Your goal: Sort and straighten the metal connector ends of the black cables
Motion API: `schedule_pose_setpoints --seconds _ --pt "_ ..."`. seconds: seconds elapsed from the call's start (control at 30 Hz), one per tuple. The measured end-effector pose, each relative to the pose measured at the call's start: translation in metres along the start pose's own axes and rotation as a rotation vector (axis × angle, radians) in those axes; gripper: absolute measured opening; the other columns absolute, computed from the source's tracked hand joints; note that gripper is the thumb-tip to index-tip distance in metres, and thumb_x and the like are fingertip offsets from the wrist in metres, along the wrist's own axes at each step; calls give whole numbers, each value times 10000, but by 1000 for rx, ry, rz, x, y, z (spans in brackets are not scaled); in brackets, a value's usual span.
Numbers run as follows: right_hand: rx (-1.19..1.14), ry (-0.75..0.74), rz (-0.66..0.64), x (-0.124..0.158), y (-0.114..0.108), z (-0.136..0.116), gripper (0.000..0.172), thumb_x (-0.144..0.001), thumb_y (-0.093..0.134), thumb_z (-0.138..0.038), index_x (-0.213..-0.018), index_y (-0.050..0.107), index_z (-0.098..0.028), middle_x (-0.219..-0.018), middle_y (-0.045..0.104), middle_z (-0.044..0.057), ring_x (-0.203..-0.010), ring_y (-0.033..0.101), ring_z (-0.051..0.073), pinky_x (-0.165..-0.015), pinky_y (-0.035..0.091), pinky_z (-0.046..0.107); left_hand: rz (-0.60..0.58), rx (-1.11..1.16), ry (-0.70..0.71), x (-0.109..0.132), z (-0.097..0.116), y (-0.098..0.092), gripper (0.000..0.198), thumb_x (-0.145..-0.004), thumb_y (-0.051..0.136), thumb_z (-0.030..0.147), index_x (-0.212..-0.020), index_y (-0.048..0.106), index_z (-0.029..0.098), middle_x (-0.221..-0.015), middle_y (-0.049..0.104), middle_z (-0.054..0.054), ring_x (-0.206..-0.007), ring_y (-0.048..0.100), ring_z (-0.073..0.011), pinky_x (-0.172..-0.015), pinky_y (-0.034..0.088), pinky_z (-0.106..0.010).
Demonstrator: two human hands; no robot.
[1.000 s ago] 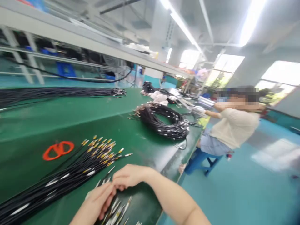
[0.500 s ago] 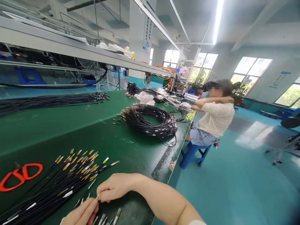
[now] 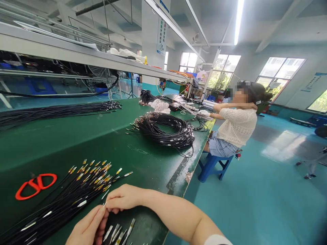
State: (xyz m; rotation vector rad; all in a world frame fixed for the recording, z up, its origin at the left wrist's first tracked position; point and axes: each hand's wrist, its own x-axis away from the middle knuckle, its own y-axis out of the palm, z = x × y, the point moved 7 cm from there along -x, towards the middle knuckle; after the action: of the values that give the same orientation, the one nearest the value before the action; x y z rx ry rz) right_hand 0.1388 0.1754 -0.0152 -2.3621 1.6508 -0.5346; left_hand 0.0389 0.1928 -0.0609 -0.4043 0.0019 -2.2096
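Observation:
My left hand and my right hand meet low in the view, fingertips pinched together. Between them a thin whitish piece shows; its kind is too small to tell, and the fingers hide most of it. Just beyond my hands lies a bundle of black cables with white labels and yellow-and-silver tips. Closer to me, below my right hand, several short cable ends with silver and yellow tips stick up. Scissors with red handles rest left of the bundle.
A large coil of black cables lies on the green table. More long cables stretch along its far left. A shelf spans above. A co-worker sits on a blue stool by the table's right edge.
The view has shifted slightly, so the scissors and cables appear farther right. My left hand has come up a little, and both hands stay pinched together.

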Motion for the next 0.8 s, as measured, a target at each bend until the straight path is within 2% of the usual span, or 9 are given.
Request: schedule_pose_setpoints --seconds 0.07,0.17,0.23,0.27,0.33,0.4,0.53,0.67,0.8 --pt "-165 -25 31 -2 -1 2 137 -841 483 -175 -708 508 -154 -560 495 -62 -508 466 56 -505 405 152 -12 36 5 3 19 -6 507 -534 580 678 -582 535 175 -494 496 22 -451 485 -135 -426 445 -236" --pt "-250 -64 62 -3 -8 1 118 -810 531 -204 -707 536 -147 -552 512 -52 -500 472 61 -504 406 168 35 -40 27 17 60 -29 455 -487 663 599 -670 648 183 -715 654 -38 -790 608 -237 -669 521 -280" --pt "-265 -60 85 -3 -13 2 120 -800 525 -195 -694 539 -142 -535 508 -50 -482 463 62 -503 403 179 57 -137 80 34 92 -47 414 -504 683 546 -745 696 211 -920 675 -42 -1020 547 -270 -832 483 -291" --pt "-269 -61 90 -3 -14 2 125 -796 522 -201 -688 538 -140 -529 504 -50 -474 457 62 -499 399 183 41 -177 103 45 106 -54 392 -549 667 532 -793 706 228 -1007 658 -33 -1073 518 -268 -882 456 -296" --pt "-270 -76 81 -2 -13 1 150 -780 534 -240 -670 530 -139 -517 492 -50 -463 440 62 -484 380 185 44 -241 157 71 130 -69 353 -613 637 509 -836 708 245 -1111 616 -24 -1114 486 -274 -932 418 -311" --pt "-269 -101 63 -3 -10 0 192 -744 574 -300 -653 521 -140 -513 486 -50 -462 428 62 -474 360 186 65 -260 224 97 147 -81 302 -655 619 484 -805 712 239 -1130 604 -28 -1108 488 -272 -947 398 -315" --pt "-255 -145 34 -7 -6 1 245 -734 570 -366 -644 507 -146 -518 479 -44 -465 413 69 -463 335 195 98 -193 340 129 155 -96 230 -756 575 370 -850 697 199 -1081 618 -54 -1067 508 -227 -961 364 -312" --pt "-220 -147 41 -7 -5 -1 245 -749 555 -362 -640 488 -152 -534 482 -34 -484 422 80 -478 342 207 116 -114 378 143 145 -106 199 -789 556 301 -884 679 176 -1054 618 -54 -1040 513 -198 -933 366 -301" --pt "-183 -139 61 -3 -3 -4 241 -762 539 -368 -661 488 -155 -541 483 -29 -491 429 88 -492 356 221 132 -83 398 150 138 -107 243 -832 490 322 -931 665 186 -1083 601 -51 -1047 496 -199 -864 394 -296"
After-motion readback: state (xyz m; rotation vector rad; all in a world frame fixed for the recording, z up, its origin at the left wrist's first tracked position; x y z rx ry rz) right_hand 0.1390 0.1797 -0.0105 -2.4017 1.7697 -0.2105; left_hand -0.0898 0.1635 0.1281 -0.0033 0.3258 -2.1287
